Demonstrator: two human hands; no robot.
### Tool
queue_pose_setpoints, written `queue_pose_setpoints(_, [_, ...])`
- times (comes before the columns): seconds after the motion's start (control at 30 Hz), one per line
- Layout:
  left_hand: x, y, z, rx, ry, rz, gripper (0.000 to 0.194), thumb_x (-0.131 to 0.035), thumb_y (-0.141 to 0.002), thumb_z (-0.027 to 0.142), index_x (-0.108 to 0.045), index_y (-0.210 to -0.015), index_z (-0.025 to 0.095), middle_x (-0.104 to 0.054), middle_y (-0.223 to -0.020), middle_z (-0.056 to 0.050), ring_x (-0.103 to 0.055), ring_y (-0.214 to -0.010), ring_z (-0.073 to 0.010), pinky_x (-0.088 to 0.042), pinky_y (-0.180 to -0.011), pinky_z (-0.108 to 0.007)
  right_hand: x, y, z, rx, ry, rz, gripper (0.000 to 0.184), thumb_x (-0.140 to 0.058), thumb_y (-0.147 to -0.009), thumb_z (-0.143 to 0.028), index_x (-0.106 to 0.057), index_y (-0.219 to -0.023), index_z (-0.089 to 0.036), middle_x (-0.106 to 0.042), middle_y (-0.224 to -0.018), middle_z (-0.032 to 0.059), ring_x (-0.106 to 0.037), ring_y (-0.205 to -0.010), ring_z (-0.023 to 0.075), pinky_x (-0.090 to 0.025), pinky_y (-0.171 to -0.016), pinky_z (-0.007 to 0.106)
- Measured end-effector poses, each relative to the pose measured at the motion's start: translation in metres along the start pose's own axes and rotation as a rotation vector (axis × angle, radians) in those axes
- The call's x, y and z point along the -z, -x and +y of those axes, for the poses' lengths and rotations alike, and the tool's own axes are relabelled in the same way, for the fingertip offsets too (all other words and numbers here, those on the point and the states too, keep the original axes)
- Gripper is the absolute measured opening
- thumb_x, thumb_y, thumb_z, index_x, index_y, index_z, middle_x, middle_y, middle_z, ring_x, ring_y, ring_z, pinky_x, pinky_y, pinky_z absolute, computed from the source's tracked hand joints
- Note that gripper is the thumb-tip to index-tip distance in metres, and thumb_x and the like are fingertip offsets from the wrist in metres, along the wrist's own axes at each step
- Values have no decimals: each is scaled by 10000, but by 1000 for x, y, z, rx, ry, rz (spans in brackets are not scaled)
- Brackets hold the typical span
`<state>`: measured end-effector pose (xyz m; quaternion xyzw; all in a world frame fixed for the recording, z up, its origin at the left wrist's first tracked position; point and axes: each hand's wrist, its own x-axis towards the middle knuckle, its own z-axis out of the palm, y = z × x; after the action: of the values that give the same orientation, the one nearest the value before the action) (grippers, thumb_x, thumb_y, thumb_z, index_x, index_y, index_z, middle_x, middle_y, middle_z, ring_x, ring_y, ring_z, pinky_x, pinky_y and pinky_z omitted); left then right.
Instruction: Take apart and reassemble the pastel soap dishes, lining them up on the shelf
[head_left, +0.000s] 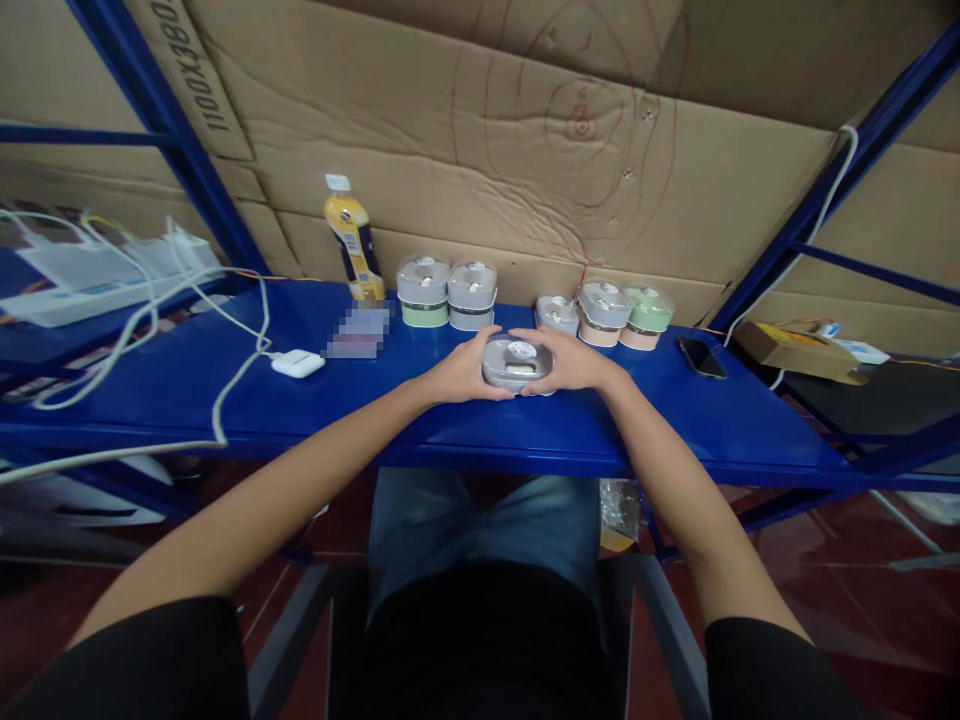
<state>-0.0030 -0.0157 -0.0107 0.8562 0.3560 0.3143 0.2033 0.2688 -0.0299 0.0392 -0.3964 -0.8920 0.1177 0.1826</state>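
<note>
Between my two hands, near the front of the blue shelf, is a small grey container with a clear lid, a round label and a pale handle or clip on top. My left hand wraps its left side. On the other side my right hand grips it, thumb along the front. Just behind stand similar containers: a grey one, a grey-and-pink one and a green-and-pink one. Further left are a grey-and-green one and an all-grey one.
A yellow drink bottle stands at the back left, with a white charger and its cable nearby. White power strips sit further left. A phone lies at the right, and a cardboard box beyond the post. Cardboard lines the back.
</note>
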Motion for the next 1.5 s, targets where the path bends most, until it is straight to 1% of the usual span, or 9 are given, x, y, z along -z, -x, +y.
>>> queue_pose_setpoints(0.17, [2, 0, -3, 7, 14, -4, 1282, -997, -641, 632, -384, -1677, 193, -545, -1704, -266, -596, -1529, -508, -512, -1253, -653, -2, -4, 9, 43, -93, 35, 1070, -1002, -707, -528, -595, -1665, -277, -703, -1559, 130, -665, -1416, 406, -506, -1246, 626])
queue_pose_setpoints(0.4, [3, -1, -3, 1, 45, -27, 1272, -984, -643, 625, -384, -1673, 180, -551, -1690, -278, -596, -1524, -518, -503, -1256, -670, 0, -8, 13, 21, -199, 16, 1052, -1008, -681, -517, -631, -1637, -294, -679, -1636, 105, -632, -1509, 395, -461, -1322, 602])
queue_pose_setpoints(0.8, [4, 0, -5, -32, 33, -33, 1296, -994, -636, 655, -400, -1686, 181, -546, -1702, -287, -570, -1556, -523, -486, -1272, -682, -1, -4, 3, -12, -96, -39, 1058, -1022, -728, -500, -589, -1671, -292, -694, -1606, 131, -675, -1445, 388, -521, -1249, 611])
queue_pose_setpoints(1.0, [6, 0, -12, 9, -8, 70, 986, -897, -796, 527, -464, -1617, 192, -720, -1480, -222, -723, -1354, -429, -585, -1163, -616, 3, 2, -4, -177, 32, -38, 1095, -929, -801, -726, -548, -1690, -213, -669, -1624, 208, -643, -1489, 463, -538, -1220, 606])
queue_pose_setpoints(1.1, [6, -1, -13, 62, -82, 176, 646, -785, -873, 394, -582, -1453, 195, -783, -1270, -151, -769, -1184, -347, -630, -1074, -546, 10, 7, -7, -284, 133, -20, 992, -929, -811, -704, -621, -1582, -162, -773, -1446, 235, -726, -1345, 498, -605, -1082, 593])
queue_pose_setpoints(1.23, [5, -2, -6, 33, -135, 165, 173, -705, -923, 391, -673, -954, 224, -789, -966, -94, -767, -922, -289, -647, -922, -485, 12, 9, -9, -331, 255, 67, 740, -905, -874, -589, -681, -1424, -148, -847, -1109, 188, -796, -1086, 451, -617, -889, 538])
queue_pose_setpoints(1.3, [5, -1, -1, -11, -117, 129, 195, -688, -935, 421, -680, -891, 231, -806, -953, -90, -765, -890, -280, -646, -891, -470, 10, 7, -10, -312, 279, 116, 591, -895, -899, -494, -701, -1347, -161, -838, -986, 139, -796, -993, 391, -596, -844, 486])
queue_pose_setpoints(1.43, [4, -1, 5, -83, -91, 111, 258, -679, -936, 459, -753, -1002, 221, -843, -1090, -113, -790, -972, -304, -655, -952, -507, 1, -1, -16, -279, 300, 142, 196, -851, -933, -358, -754, -1023, -213, -813, -880, 98, -769, -901, 326, -549, -786, 419])
queue_pose_setpoints(1.5, [4, -1, 5, -100, -87, 104, 301, -672, -947, 470, -771, -1073, 214, -845, -1168, -127, -799, -1052, -319, -650, -1015, -529, -3, -4, -19, -288, 319, 127, 142, -784, -981, -328, -750, -896, -220, -813, -871, 107, -769, -894, 317, -540, -777, 411])
